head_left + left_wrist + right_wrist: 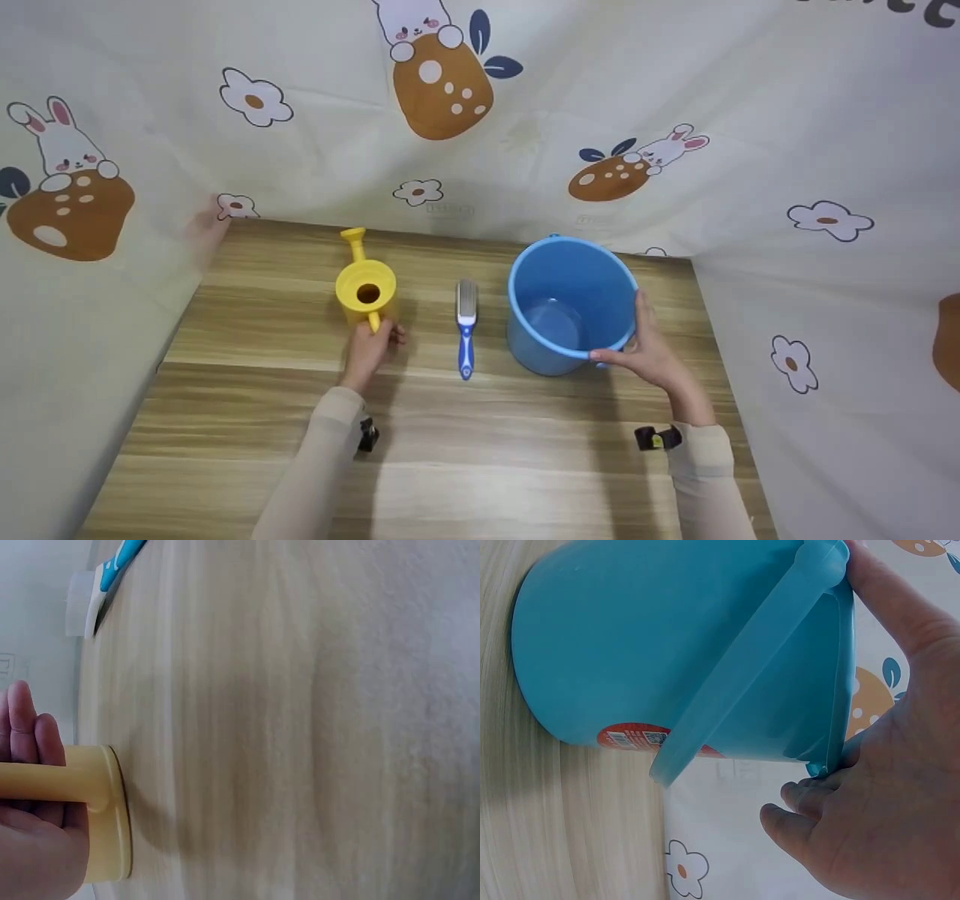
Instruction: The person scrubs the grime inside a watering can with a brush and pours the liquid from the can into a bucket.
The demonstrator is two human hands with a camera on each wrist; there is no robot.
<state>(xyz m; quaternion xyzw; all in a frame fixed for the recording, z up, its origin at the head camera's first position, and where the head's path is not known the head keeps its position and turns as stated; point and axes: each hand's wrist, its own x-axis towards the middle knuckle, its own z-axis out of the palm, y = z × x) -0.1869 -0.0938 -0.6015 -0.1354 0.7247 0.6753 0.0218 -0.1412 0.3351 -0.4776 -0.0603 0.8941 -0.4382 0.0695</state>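
A yellow watering can [365, 285] stands upright at the left, its spout toward the back wall. My left hand [367, 351] is at its handle [45, 784], with fingers passing between the handle and the can's body; the thumb is hidden in the left wrist view. A blue bucket [551, 360] stands at the right with its mouth up, and its carry handle [742, 667] hangs down its side. My right hand [649, 352] holds the bucket's rim, thumb along the near edge and fingers at the right side. Between them lies a blue-and-white brush [466, 330].
The wood-grain tabletop [480, 450] extends toward me. Pale cloth walls [315, 157] printed with rabbits and flowers enclose the back and both sides, close behind the watering can and bucket. A red label [637, 736] is on the bucket's side.
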